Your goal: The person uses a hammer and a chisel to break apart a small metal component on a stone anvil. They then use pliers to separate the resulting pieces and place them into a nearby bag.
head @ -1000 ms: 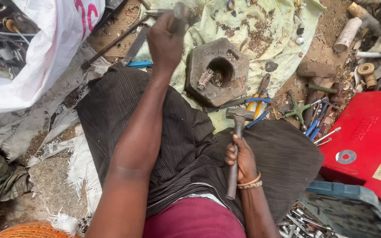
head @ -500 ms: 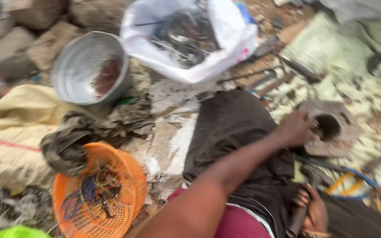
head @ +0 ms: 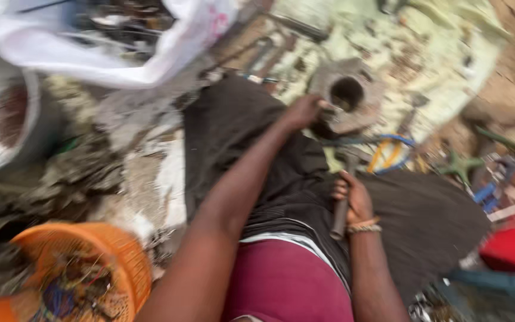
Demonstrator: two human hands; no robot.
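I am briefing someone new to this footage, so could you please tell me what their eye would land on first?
Probably the left hand stretched out to a grey metal block with a round hole, lying on the ground ahead. Nearer the body, the right hand grips a hammer by its handle over the dark cloth on the lap. An orange basket glows at lower left.
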